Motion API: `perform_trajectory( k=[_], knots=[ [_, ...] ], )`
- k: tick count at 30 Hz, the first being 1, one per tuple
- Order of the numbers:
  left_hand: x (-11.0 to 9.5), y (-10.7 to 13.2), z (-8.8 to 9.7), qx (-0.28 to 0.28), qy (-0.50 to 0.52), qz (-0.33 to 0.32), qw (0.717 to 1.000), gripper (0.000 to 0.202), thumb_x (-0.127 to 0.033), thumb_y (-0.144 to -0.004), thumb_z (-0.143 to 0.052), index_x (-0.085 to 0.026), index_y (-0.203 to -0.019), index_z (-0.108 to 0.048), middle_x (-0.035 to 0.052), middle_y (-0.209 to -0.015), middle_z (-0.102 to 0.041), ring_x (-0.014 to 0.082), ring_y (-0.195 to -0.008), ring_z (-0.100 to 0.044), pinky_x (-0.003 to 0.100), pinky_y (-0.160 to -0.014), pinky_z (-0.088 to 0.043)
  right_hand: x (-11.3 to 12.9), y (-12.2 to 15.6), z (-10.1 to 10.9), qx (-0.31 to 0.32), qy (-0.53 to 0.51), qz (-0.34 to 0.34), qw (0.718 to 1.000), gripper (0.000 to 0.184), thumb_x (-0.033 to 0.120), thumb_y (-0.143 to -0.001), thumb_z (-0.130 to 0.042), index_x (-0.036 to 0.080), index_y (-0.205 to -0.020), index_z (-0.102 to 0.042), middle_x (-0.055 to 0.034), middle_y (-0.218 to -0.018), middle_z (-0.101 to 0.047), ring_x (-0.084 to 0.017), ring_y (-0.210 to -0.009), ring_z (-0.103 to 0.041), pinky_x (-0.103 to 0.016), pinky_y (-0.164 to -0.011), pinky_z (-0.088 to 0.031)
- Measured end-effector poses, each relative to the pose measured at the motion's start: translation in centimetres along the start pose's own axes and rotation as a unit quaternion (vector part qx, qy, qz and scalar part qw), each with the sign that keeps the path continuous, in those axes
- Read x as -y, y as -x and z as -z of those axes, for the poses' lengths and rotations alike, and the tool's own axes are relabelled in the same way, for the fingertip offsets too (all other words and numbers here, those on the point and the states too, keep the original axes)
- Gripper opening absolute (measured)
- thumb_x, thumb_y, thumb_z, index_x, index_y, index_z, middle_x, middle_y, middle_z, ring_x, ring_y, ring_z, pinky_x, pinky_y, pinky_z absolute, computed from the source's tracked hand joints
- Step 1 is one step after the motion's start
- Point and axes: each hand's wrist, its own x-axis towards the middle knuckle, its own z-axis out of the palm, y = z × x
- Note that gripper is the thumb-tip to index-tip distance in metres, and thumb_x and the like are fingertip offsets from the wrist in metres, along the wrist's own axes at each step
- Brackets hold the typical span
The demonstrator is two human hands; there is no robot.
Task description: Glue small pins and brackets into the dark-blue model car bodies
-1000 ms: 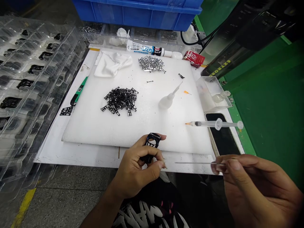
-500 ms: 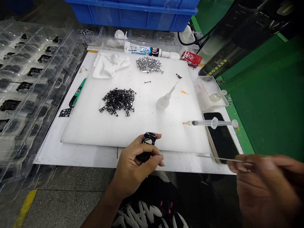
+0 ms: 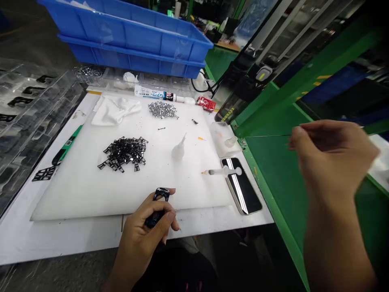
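My left hand point(image 3: 148, 225) is closed round a glossy black part with a ring-shaped opening point(image 3: 161, 194), just over the front edge of the white foam pad point(image 3: 79, 194). High at the right, in front of a green panel, my right hand point(image 3: 325, 150) is raised with thumb and fingers pinched together; what it grips, if anything, cannot be made out. On the pad lie a heap of small black frames point(image 3: 124, 152), a heap of small silvery metal pieces point(image 3: 162, 109), a dropper bottle point(image 3: 178, 151) and a syringe with an orange tip point(image 3: 214, 172).
A phone point(image 3: 243, 190) lies right of the pad, below a small clear box point(image 3: 223, 142). A green cutter point(image 3: 68, 146) rests at the left edge. Behind stand blue crates point(image 3: 130, 36), a glue tube point(image 3: 152, 93) and a red packet point(image 3: 206, 104). Clear trays point(image 3: 27, 134) flank the left.
My right hand has risen from the lower right to beside the green panel; the thin metal tool seen in it before no longer shows clearly. The view has swung up and right. My left hand keeps its part.
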Motion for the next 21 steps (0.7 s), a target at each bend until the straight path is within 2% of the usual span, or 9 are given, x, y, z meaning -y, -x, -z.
perform_trajectory(
  k=[3,7,11,13,17,21],
  knots=[
    [0.1,0.0,0.1,0.017,-0.011,-0.005,1.0,0.021,-0.04,-0.091,-0.07,-0.023,-0.078,-0.074,0.0127,-0.083,-0.069,0.0306,-0.14,-0.045,0.015,-0.05,-0.046,0.4,-0.9,-0.9,0.02,-0.003,0.019,1.0,0.023,0.032,-0.082,-0.074,0.017,-0.099,-0.071,-0.0046,-0.079,-0.07,-0.015,-0.067,-0.067,-0.025,-0.062,-0.05],
    [0.0,0.0,0.1,0.016,-0.001,-0.01,1.0,0.023,-0.039,-0.089,-0.072,-0.021,-0.075,-0.073,0.0143,-0.087,-0.07,0.0329,-0.142,-0.044,0.015,-0.052,-0.047,0.5,-1.0,-2.2,0.03,0.028,0.036,0.999,0.019,0.029,-0.082,-0.071,0.017,-0.098,-0.07,-0.003,-0.08,-0.07,-0.013,-0.068,-0.066,-0.024,-0.067,-0.051],
    [0.0,-0.1,0.0,0.014,0.023,-0.016,1.0,0.023,-0.04,-0.088,-0.072,-0.019,-0.078,-0.074,0.0155,-0.087,-0.07,0.0341,-0.141,-0.044,0.016,-0.051,-0.047,0.3,-0.9,-3.6,0.111,0.048,0.051,0.991,0.015,0.028,-0.081,-0.072,0.02,-0.093,-0.071,-0.0005,-0.077,-0.071,-0.013,-0.068,-0.067,-0.023,-0.069,-0.05],
    [-0.1,-0.1,-0.1,0.015,0.029,-0.019,0.999,0.022,-0.039,-0.088,-0.072,-0.02,-0.079,-0.074,0.0147,-0.083,-0.07,0.0335,-0.142,-0.043,0.015,-0.051,-0.047,0.5,-0.9,-3.7,0.11,0.048,0.052,0.991,0.015,0.03,-0.082,-0.072,0.02,-0.094,-0.071,-0.0012,-0.079,-0.072,-0.013,-0.069,-0.068,-0.023,-0.069,-0.05],
    [-0.2,-0.2,-0.2,0.016,0.035,-0.024,0.999,0.02,-0.036,-0.089,-0.072,-0.021,-0.076,-0.073,0.014,-0.085,-0.072,0.0326,-0.143,-0.042,0.014,-0.052,-0.048,1.5,-1.1,-3.0,0.045,0.049,0.034,0.997,0.018,0.031,-0.085,-0.072,0.019,-0.099,-0.073,-0.0059,-0.085,-0.072,-0.014,-0.073,-0.067,-0.023,-0.07,-0.05],
    [-0.3,-0.2,-0.3,0.013,0.041,-0.021,0.999,0.018,-0.035,-0.089,-0.072,-0.022,-0.078,-0.073,0.0134,-0.083,-0.071,0.0315,-0.142,-0.043,0.014,-0.052,-0.048,1.4,-1.1,-3.1,0.111,0.051,0.026,0.992,0.013,0.023,-0.08,-0.076,0.02,-0.092,-0.074,-0.0021,-0.076,-0.071,-0.013,-0.068,-0.066,-0.024,-0.069,-0.048]
  ],
)
